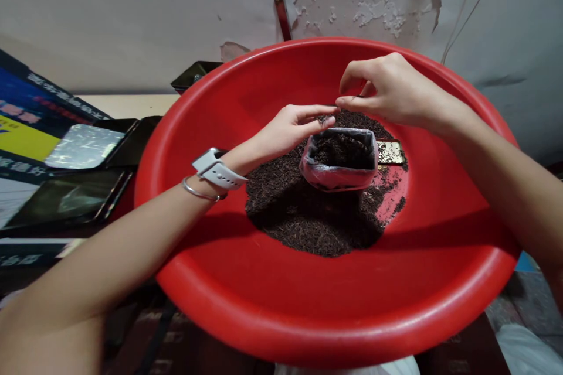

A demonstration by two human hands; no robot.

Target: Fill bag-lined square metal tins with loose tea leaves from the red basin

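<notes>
Dark loose tea leaves (323,237) form a broad pile in a large red basin (334,316). On the pile stands an upright rectangular container (338,179) with a clear plastic liner, holding more leaves inside. My left hand (292,129) is over its far left corner, fingers stretched out and thumb apart, with some leaves clinging around the thumb. Just right of those fingertips is my right hand (387,91), its fingers bent and a small gap between them and the thumb. A few dark bits show by its thumb. Neither hand grips the container.
A small gold-faced rectangular piece (390,152) lies beside the container, strewn with leaves. Black trays (65,202) and printed boxes (26,117) stand left of the basin. Behind it is a wall (153,17) with peeling paint, and a red strip-like object (282,14) leans there.
</notes>
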